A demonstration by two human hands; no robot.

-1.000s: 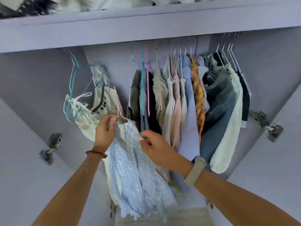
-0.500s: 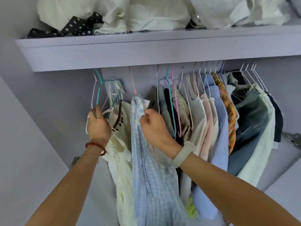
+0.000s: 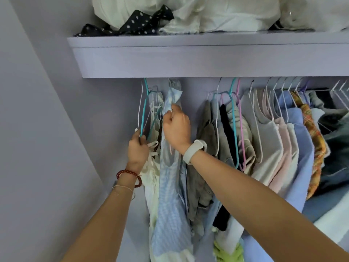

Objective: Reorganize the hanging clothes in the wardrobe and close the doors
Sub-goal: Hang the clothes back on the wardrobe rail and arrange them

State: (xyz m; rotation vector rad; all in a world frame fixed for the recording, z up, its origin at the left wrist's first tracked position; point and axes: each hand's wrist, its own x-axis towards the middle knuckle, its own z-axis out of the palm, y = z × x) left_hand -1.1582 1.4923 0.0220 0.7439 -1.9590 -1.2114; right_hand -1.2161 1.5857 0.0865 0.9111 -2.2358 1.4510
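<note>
The right hand (image 3: 176, 127) has its grip closed on the neck of the blue checked shirt (image 3: 171, 186), holding it high under the shelf (image 3: 188, 59), apparently to seat its hanger on the hidden rail. The left hand (image 3: 137, 148) pinches the teal hanger (image 3: 144, 108), likely keeping the cream garments (image 3: 153, 167) aside to leave a gap.
</note>
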